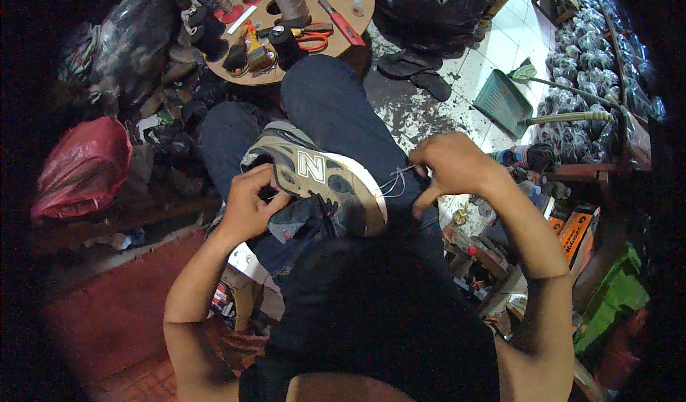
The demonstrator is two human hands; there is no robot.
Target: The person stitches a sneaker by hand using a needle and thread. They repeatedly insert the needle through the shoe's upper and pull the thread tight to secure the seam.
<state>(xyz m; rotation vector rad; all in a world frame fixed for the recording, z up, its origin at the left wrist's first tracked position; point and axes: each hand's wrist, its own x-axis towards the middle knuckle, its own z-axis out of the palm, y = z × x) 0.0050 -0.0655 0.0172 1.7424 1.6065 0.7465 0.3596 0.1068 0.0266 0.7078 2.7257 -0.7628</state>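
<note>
A tan and grey sneaker [336, 170] with a white sole lies on its side across my lap, a white letter patch on its upper. My left hand [246, 205] is closed on the shoe's opening, by the tongue and laces; some of its fingers are hidden inside. Light thread [391, 185] runs in loose loops from the sole edge near the toe. My right hand [457, 165] pinches this thread between its fingers, a little to the right of the shoe. Whether a needle is also in those fingers is too small to tell.
Ahead of my knees stands a round wooden table [268, 77] with thread spools, orange-handled scissors [313, 40] and a red-handled cutter [344, 25]. A green dustpan [504, 102] lies at the right, near wrapped bundles [586, 70]. A pink plastic bag [86, 166] sits left.
</note>
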